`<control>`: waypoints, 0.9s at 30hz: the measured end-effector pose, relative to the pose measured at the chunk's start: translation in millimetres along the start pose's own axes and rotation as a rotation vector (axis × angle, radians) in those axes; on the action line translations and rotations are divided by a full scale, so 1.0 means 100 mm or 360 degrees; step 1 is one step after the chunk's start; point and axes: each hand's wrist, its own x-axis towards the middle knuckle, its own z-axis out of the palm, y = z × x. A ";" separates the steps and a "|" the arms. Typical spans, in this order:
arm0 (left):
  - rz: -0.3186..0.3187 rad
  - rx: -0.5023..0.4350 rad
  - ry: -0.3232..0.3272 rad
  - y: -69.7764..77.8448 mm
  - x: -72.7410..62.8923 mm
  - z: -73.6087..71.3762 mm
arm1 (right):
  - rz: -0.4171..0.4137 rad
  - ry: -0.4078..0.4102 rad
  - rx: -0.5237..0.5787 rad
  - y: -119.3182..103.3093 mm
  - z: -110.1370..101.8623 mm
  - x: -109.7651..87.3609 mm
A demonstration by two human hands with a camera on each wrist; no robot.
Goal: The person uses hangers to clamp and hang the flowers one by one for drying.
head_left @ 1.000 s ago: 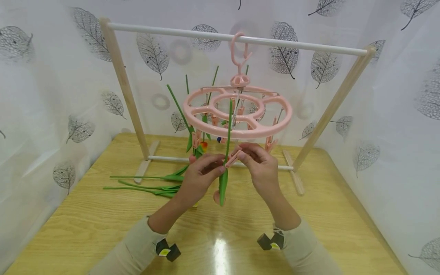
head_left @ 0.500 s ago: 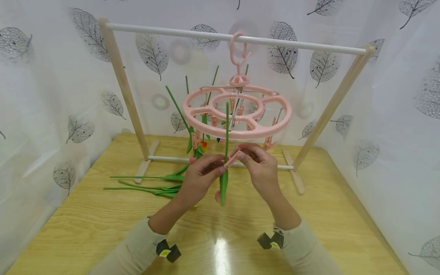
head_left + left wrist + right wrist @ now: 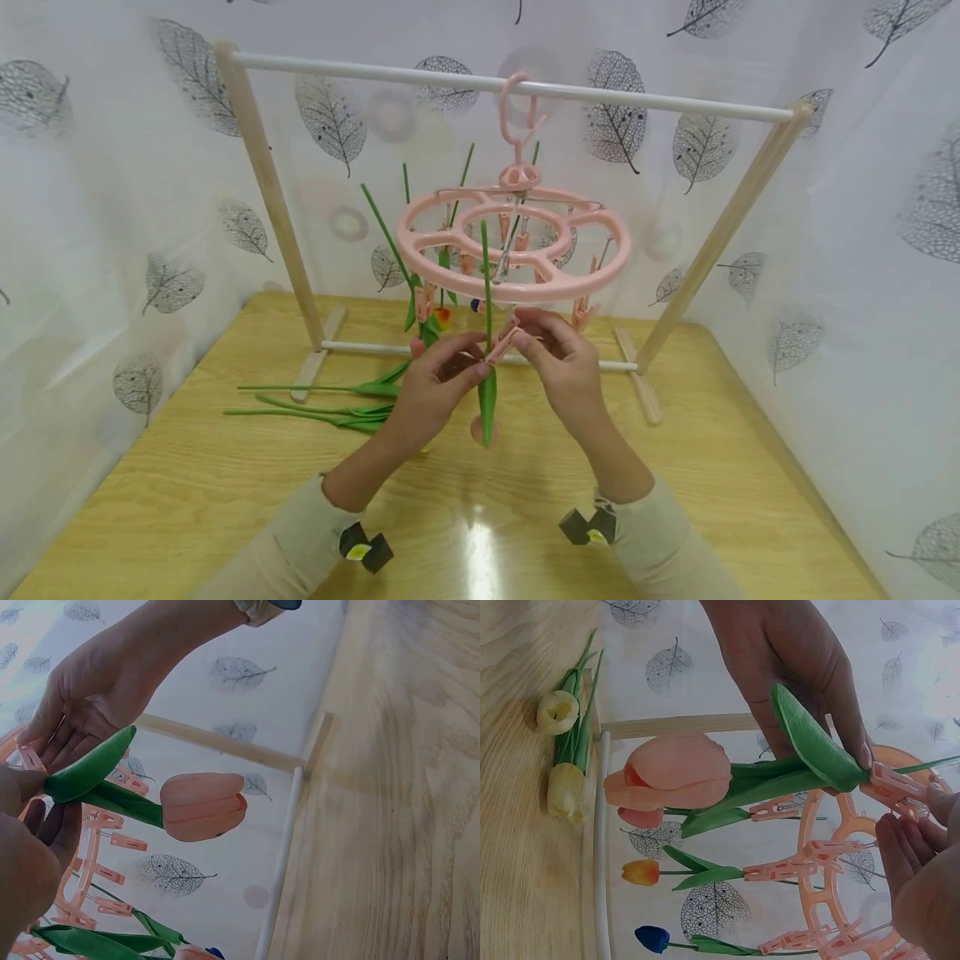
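Observation:
An artificial pink tulip (image 3: 201,808) hangs bloom down, its green stem (image 3: 487,287) rising in front of the round hanger. My left hand (image 3: 435,383) pinches it by the stem near the leaves. With thumb and fingers my right hand (image 3: 566,367) pinches a pink clothespin (image 3: 892,784) of the hanger. The clothespin's front end lies right at the stem, beside my left fingertips. The pink round hanger (image 3: 517,292) hangs just above both hands. Other tulips, among them an orange one (image 3: 640,872) and a blue one (image 3: 652,939), hang bloom down from its clothespins.
The hanger's hook sits over the white rod (image 3: 375,72) of a wooden-legged stand (image 3: 273,192). Loose tulips, with yellow blooms (image 3: 566,791), lie on the wooden table (image 3: 172,483) left of my left hand. A lower bar (image 3: 360,346) joins the stand's feet.
The stem's upper end has swung a little to the left. Both hands stay nearly in place, still holding the tulip and the clothespin.

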 end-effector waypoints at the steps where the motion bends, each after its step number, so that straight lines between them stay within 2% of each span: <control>1: 0.0002 0.0001 0.0001 -0.01 0.00 0.00 | 0.0002 0.0007 -0.0017 0.00 0.00 0.00; 7: 0.0014 0.0006 0.0031 -0.05 0.03 0.00 | -0.0022 0.0059 -0.0141 0.01 -0.06 -0.01; 11: -0.0036 0.0004 0.0052 -0.08 0.05 0.00 | -0.0040 0.0134 -0.0197 0.04 -0.14 -0.04; 13: -0.0070 0.0006 0.0052 -0.11 0.06 0.00 | -0.0089 0.0185 -0.0239 0.04 -0.21 -0.05; 17: -0.0095 0.0026 0.0037 -0.17 0.06 -0.03 | -0.0321 0.0304 -0.0335 0.00 -0.40 -0.01; 21: -0.0093 0.0057 -0.0015 -0.22 0.03 -0.09 | -0.0579 0.0403 -0.0550 -0.09 -0.63 0.11; 24: -0.0119 0.0076 -0.0050 -0.26 -0.02 -0.18 | -0.0720 0.0401 -0.0734 -0.15 -0.79 0.24; 27: -0.0182 0.0129 -0.0071 -0.29 -0.07 -0.33 | -0.0805 0.0332 -0.0882 -0.21 -0.91 0.36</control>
